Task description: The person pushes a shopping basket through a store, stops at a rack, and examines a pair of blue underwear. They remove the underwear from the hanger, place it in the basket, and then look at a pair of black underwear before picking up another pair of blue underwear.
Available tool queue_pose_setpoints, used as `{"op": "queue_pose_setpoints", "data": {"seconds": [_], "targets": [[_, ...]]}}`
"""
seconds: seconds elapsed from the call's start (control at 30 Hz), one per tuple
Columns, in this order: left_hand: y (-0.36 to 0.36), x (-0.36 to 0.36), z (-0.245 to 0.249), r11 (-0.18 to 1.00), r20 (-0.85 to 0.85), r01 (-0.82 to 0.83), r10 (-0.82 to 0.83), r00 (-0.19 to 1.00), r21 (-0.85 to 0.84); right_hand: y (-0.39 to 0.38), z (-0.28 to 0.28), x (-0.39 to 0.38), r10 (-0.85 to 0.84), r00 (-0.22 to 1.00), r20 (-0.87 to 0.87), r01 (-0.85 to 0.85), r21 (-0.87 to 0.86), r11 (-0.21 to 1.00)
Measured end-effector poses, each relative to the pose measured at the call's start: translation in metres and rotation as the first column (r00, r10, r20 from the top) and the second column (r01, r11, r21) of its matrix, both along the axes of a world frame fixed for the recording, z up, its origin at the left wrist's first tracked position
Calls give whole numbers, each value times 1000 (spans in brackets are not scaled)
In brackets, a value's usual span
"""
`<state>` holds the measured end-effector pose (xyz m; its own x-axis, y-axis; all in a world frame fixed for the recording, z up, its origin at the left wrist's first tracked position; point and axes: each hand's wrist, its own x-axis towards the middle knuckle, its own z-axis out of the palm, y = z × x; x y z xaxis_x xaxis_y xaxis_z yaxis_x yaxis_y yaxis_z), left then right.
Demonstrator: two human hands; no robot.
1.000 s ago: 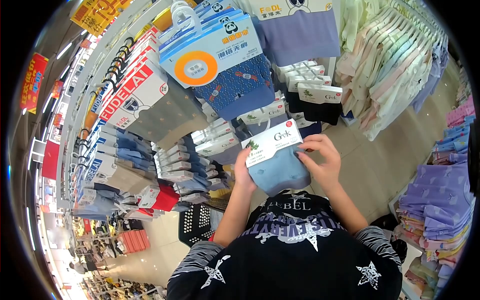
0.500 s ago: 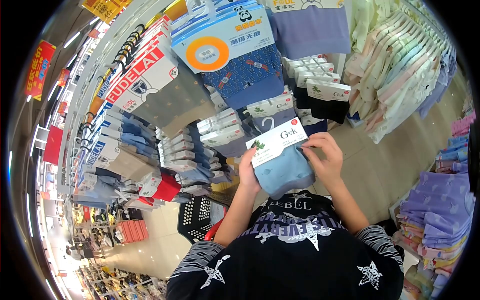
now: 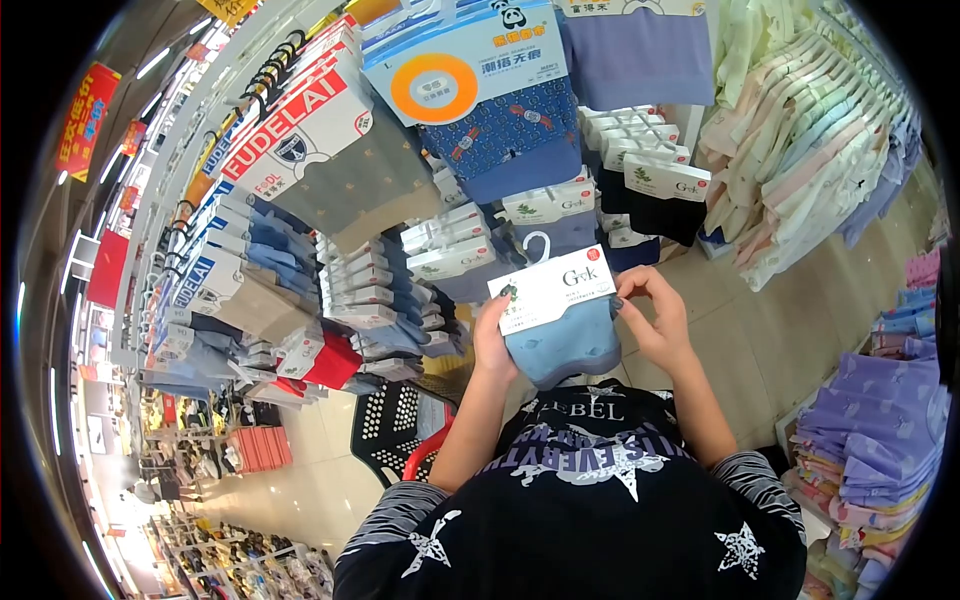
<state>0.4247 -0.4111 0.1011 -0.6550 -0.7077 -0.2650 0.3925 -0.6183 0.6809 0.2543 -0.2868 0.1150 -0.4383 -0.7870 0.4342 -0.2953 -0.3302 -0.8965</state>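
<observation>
In front of my chest I hold a pack of blue men's underwear [image 3: 563, 347] with a white card header [image 3: 550, 288] and a white plastic hook [image 3: 537, 246] on top. My left hand [image 3: 493, 342] grips its left edge, thumb over the front of the card. At the right edge, just below the card's corner, the thumb and fingers of my right hand [image 3: 655, 322] pinch the pack. Right above hang similar packs with white cards [image 3: 548, 203], among them black ones [image 3: 665, 212].
Larger packs [image 3: 490, 80] hang from the rack ahead and to the left. A black basket [image 3: 385, 430] with a red handle [image 3: 425, 455] stands at my left. Small garments [image 3: 800, 150] hang at upper right, and folded purple clothes [image 3: 850, 410] lie at lower right.
The pack is turned to sit more level. My right hand has shifted slightly from the fabric's front to the pack's right edge. The rack appears a little further right in view.
</observation>
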Motion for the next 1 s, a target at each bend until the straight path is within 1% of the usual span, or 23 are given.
{"op": "queue_pose_setpoints", "data": {"seconds": [0.03,0.1,0.13,0.2,0.33,0.4,0.43,0.5,0.53,0.6,0.73,0.8,0.83,0.9,0.93,1.0], "targets": [[0,0,0,1000,-2,-5,5,1000,2,0,0,-1,5,1000,-2,-5,2,1000],[2,1,-2,999,-5,-40,40,999,-7,2,1,-2,87,992,93,-91,42,995],[2,2,-2,999,-6,-46,46,999,-3,2,0,-3,92,991,92,-97,46,994],[1,4,-1,1000,1,-9,9,1000,-16,1,-5,-4,183,941,285,-196,16,981],[-2,5,-4,999,-20,33,-33,999,15,0,-15,-5,192,930,313,-208,19,978],[-3,3,-1,995,-67,53,-47,997,83,1,-14,-5,232,901,366,-253,12,967],[-3,3,2,995,-63,63,-58,996,82,1,-14,-5,222,902,369,-243,9,970],[-3,2,6,986,-104,77,-62,993,147,0,-14,-5,240,887,395,-251,-23,968],[-5,2,3,986,-103,84,-69,992,147,0,-14,-3,233,888,395,-244,-23,969],[-11,3,-6,990,-108,107,-97,989,93,0,-13,-1,218,881,419,-235,-12,972],[-8,-5,-10,985,-113,113,-99,989,133,2,-13,3,225,849,479,-227,-55,972],[-5,-7,-10,980,-118,90,-70,991,176,1,-13,3,280,803,526,-288,-69,955],[-5,-6,-12,980,-116,91,-71,991,176,1,-13,3,280,802,527,-288,-70,955],[-5,-4,-14,962,-156,135,-99,983,237,-1,-13,4,365,737,568,-410,-53,910],[-4,-3,-13,963,-154,128,-93,984,235,-3,-13,6,371,734,568,-416,-56,908],[0,-4,-10,932,-216,158,-89,972,327,-8,-12,13,377,694,614,-453,-36,891]]}}
